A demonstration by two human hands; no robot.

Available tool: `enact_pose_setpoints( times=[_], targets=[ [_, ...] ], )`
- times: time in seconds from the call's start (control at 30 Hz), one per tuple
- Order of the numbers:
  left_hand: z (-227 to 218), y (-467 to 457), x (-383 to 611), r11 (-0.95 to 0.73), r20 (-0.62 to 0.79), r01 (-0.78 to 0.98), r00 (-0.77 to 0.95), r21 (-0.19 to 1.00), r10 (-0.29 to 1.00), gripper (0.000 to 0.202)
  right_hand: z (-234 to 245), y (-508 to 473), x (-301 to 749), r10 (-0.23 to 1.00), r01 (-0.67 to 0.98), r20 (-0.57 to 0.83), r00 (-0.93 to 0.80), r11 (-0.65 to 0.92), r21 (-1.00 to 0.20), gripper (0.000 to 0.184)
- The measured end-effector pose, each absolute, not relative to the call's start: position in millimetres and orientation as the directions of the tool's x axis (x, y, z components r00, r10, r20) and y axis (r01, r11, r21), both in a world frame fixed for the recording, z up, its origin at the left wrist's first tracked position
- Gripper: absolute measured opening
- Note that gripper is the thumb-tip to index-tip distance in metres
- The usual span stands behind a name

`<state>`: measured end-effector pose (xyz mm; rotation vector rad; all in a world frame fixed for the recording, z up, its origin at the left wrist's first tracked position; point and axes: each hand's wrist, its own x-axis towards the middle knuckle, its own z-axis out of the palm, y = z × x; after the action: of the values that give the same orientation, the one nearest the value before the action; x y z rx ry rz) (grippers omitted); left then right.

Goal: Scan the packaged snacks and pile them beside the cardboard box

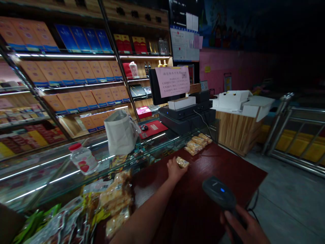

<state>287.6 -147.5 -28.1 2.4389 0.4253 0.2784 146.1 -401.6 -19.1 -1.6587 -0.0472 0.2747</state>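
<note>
My left hand is closed around a small clear-wrapped snack pack, low over the dark red table. In my right hand is a black barcode scanner with a blue light lit on top, its head angled toward the table. Beyond my left hand, several similar wrapped snack packs lie in a group at the table's far edge. More wrapped snacks are heaped left of my forearm.
Left of the table runs a glass display counter with a red-lidded jar and a white bag. A monitor with a pink notice stands behind. Green and silver packets lie lower left. A metal railing is at right.
</note>
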Motion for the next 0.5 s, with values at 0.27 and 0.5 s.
enact_pose_setpoints(
  times=[0.27,0.5],
  targets=[
    [-33,-105,126,-0.787,0.095,0.242,0.93,0.567,0.355,0.094,-21,-380,147,0.223,-0.138,-0.15,0.963,-0.071,-0.988,0.057],
    [-31,-93,57,-0.781,0.083,0.282,0.917,0.558,0.391,0.092,-14,-354,142,0.303,-0.135,-0.155,0.94,-0.086,-0.987,0.054]
  ],
)
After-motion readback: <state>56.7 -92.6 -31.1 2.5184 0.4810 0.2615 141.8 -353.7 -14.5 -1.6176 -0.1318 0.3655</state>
